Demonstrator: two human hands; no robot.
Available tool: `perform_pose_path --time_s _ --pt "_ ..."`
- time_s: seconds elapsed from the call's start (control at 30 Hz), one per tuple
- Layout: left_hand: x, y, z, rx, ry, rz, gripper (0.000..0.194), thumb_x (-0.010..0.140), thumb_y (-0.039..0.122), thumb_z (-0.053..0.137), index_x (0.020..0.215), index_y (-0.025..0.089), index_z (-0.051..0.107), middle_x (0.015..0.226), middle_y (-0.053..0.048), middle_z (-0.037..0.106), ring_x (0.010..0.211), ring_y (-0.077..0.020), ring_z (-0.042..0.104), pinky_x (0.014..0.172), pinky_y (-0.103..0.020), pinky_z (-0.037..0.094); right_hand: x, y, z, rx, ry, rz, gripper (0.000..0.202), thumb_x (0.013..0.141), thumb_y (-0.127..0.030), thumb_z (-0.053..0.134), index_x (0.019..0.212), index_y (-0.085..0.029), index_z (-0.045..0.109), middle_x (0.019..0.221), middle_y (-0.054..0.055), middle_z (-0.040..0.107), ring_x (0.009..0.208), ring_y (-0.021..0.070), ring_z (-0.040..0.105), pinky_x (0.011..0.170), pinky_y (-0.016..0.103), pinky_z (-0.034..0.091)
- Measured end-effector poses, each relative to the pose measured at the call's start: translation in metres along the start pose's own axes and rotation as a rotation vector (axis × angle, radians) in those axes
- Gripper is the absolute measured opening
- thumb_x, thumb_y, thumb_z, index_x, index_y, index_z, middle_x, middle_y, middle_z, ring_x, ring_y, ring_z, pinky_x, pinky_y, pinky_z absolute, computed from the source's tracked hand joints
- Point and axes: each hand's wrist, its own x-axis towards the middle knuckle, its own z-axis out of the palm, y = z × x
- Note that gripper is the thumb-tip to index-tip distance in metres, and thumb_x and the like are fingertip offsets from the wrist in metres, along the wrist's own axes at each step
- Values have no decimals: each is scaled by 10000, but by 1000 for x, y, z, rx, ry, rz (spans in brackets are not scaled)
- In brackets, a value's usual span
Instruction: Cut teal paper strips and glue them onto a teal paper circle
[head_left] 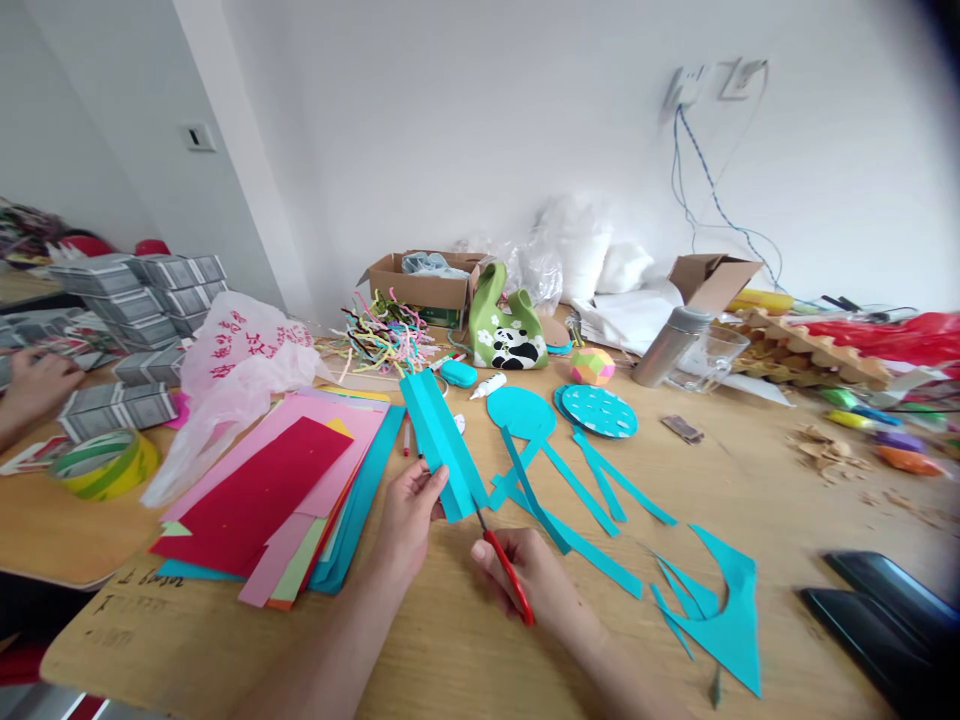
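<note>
Fingers (433,486) of the left hand (409,515) pinched a creased blue paper (442,435) by its left edge, mid-frame; the right hand (536,570) gripped red-handled scissors (506,573), blades at the paper's lower right. From where I stood, clean cutting seemed to want the sheet taut, blades following the crease, left fingertips well clear. Loose blue strips (600,565) lay right of centre, a blue disc (521,410) above them, a curved offcut (739,620) lower right, coloured sheets (262,490) left of centre, a panda bag (486,335) upper middle.
</note>
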Motion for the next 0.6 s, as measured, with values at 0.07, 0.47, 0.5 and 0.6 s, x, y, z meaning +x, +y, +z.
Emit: perform_pose_path --time_s 0.07,0.47,0.5,0.6 --pt "0 0 0 -10 -2 -3 379 716 382 748 1036 188 686 968 -59 720 820 -197 664 671 -266 521 1 0 0 -4 12 20 649 692 -827 451 501 -209 396 375 -31 432 315 75 375 338 208 227" --pt "-3 3 3 5 -87 -90 378 661 385 783 966 179 695 919 -51 717 780 -202 657 674 -299 525 0 -1 0 6 20 10 628 720 -790 474 505 -204 401 378 -29 452 329 73 380 356 206 244" --pt "-3 3 4 9 -87 -90 384 659 385 785 966 175 694 917 -54 715 777 -201 654 674 -300 525 -1 -1 0 10 20 10 629 724 -790 468 504 -205 399 378 -27 456 330 72 379 357 206 242" --pt "-3 2 4 19 -84 -84 401 665 389 780 981 161 687 926 -66 710 781 -201 650 675 -302 526 0 0 0 19 29 18 621 725 -781 480 507 -206 396 379 -26 462 329 76 385 355 206 236"
